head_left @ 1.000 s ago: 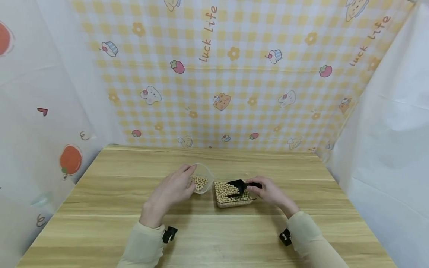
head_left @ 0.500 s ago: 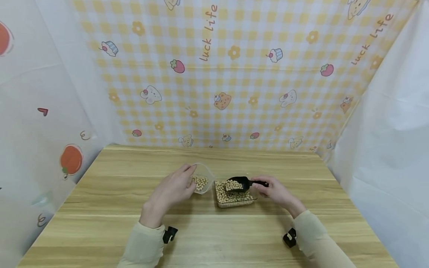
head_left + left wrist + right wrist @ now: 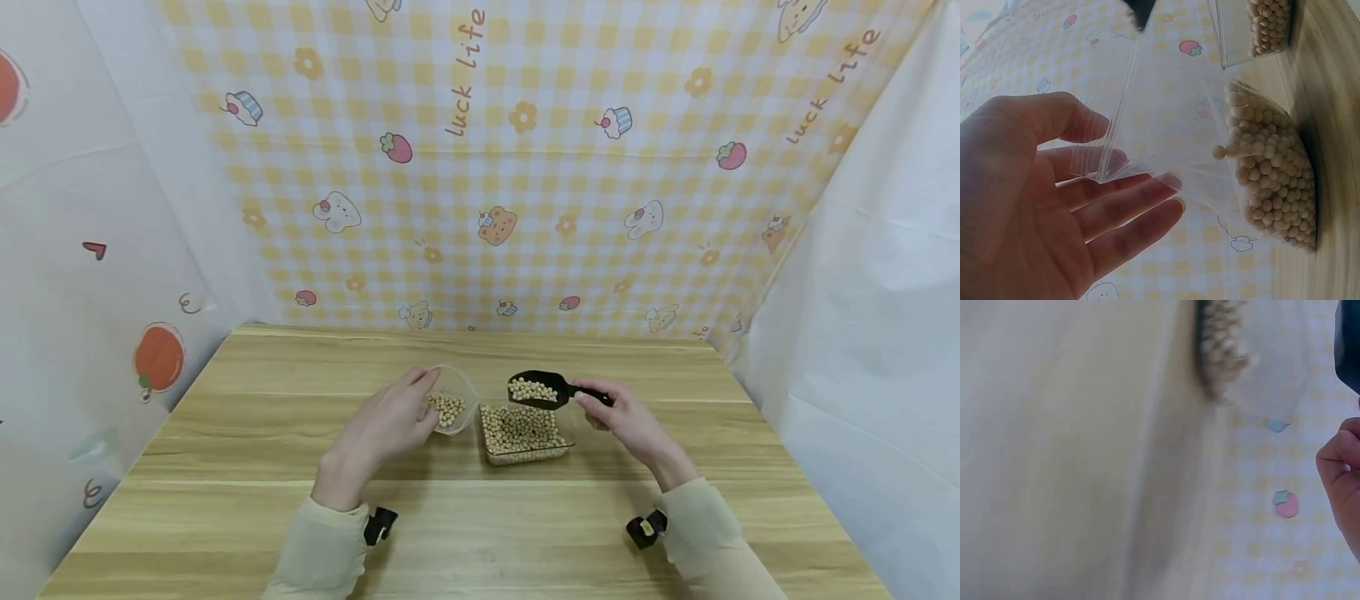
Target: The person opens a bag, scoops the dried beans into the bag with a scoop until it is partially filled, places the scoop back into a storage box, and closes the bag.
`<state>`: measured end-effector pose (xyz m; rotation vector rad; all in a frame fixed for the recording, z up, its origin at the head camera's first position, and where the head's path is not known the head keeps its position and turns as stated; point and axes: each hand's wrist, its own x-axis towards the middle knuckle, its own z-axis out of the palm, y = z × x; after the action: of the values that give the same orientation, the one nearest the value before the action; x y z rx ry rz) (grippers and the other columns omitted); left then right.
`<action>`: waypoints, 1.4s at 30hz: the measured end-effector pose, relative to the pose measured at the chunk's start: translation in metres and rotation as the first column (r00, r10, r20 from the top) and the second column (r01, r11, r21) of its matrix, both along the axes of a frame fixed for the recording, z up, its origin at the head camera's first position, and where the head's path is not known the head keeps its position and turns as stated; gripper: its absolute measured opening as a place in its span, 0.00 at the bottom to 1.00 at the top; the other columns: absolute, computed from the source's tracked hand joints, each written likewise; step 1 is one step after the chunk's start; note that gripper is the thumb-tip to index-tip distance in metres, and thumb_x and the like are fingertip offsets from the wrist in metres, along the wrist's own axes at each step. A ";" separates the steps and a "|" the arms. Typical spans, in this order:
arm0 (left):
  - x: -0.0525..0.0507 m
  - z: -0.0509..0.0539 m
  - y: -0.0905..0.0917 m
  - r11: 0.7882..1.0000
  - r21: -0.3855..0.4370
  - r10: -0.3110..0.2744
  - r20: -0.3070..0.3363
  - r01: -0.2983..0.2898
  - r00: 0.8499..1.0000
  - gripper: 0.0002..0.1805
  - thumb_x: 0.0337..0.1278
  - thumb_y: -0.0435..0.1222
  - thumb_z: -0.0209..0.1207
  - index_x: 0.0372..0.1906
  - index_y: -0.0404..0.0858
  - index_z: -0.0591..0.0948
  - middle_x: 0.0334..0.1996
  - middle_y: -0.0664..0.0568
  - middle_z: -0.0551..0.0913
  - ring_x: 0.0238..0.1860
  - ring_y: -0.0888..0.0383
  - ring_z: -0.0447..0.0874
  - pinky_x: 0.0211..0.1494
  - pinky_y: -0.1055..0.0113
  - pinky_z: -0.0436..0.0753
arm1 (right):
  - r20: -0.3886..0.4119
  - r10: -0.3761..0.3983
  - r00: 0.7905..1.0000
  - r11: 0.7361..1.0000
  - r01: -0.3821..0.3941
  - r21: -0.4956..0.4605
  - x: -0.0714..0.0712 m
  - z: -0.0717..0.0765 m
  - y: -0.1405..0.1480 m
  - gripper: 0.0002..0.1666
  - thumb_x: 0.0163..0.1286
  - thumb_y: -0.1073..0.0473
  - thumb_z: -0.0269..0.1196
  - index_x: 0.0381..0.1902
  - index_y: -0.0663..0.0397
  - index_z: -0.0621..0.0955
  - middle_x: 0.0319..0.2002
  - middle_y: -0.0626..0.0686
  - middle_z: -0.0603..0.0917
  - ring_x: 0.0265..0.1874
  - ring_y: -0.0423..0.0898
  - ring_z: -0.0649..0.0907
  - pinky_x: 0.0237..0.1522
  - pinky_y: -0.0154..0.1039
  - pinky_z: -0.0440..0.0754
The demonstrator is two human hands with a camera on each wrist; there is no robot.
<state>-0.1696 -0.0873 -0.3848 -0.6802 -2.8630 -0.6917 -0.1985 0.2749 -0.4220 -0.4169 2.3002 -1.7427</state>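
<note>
My left hand (image 3: 386, 429) pinches the upper edge of a clear plastic zip bag (image 3: 1166, 119) between thumb and index finger; the other fingers lie loosely extended behind it. Pale round beans (image 3: 1275, 181) fill the bag's lower part, and its mouth stands spread. In my right hand (image 3: 630, 421) is the handle of a black scoop (image 3: 561, 388), loaded with the same beans. The scoop is level, raised above the back of a clear rectangular box (image 3: 525, 456) of beans. The right wrist view shows only part of the hand (image 3: 1344, 475) and a dark piece of the scoop (image 3: 1349, 353).
Bag and box stand side by side on a wood-grain table (image 3: 480, 525). A yellow checked cloth (image 3: 480, 183) hangs behind it, with white sheets at the left and right. A black wrist mount (image 3: 380, 526) sits by the left sleeve.
The right hand has lifted the scoop out of the beans in the box, now carrying a load and leaving a dip in them. My left hand and the bag stay in place.
</note>
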 end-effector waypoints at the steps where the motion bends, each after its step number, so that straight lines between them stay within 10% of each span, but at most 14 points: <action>1: 0.000 0.000 0.000 1.000 0.000 -0.001 -0.001 0.001 1.000 0.31 0.63 0.36 0.52 0.70 0.30 0.67 0.62 0.41 0.73 0.31 0.60 0.73 0.44 0.60 0.79 | -0.015 -0.001 1.000 1.000 0.001 -0.005 0.001 0.003 -0.001 0.30 0.76 0.55 0.55 0.68 0.70 0.67 0.20 0.51 0.66 0.19 0.41 0.64 0.25 0.37 0.64; 24: 0.000 0.001 0.001 1.000 0.004 -0.008 -0.001 0.008 1.000 0.32 0.62 0.35 0.54 0.70 0.30 0.67 0.59 0.45 0.75 0.27 0.64 0.70 0.35 0.66 0.76 | -0.281 0.012 0.959 0.991 0.025 0.128 0.016 0.046 -0.080 0.22 0.73 0.54 0.59 0.60 0.57 0.79 0.28 0.56 0.77 0.17 0.44 0.72 0.23 0.40 0.76; 32: 0.000 0.000 0.002 1.000 0.000 -0.004 0.002 0.004 1.000 0.32 0.62 0.35 0.54 0.71 0.30 0.66 0.59 0.45 0.75 0.30 0.62 0.72 0.40 0.64 0.77 | -0.386 0.016 0.922 0.977 0.067 0.201 0.018 0.045 -0.093 0.17 0.71 0.56 0.61 0.55 0.54 0.83 0.48 0.52 0.83 0.34 0.45 0.78 0.35 0.39 0.78; 42: -0.001 -0.001 0.002 1.000 -0.012 -0.013 -0.004 0.013 1.000 0.31 0.62 0.34 0.54 0.70 0.30 0.66 0.59 0.44 0.75 0.27 0.63 0.71 0.37 0.65 0.77 | -0.528 0.016 0.849 0.950 0.151 0.272 0.026 0.047 -0.103 0.15 0.69 0.58 0.63 0.52 0.55 0.84 0.44 0.50 0.84 0.35 0.41 0.80 0.36 0.39 0.79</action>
<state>-0.1705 -0.0849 -0.3855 -0.7011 -2.8636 -0.6740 -0.1722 0.1721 -0.3745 -0.8470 2.9374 -1.3781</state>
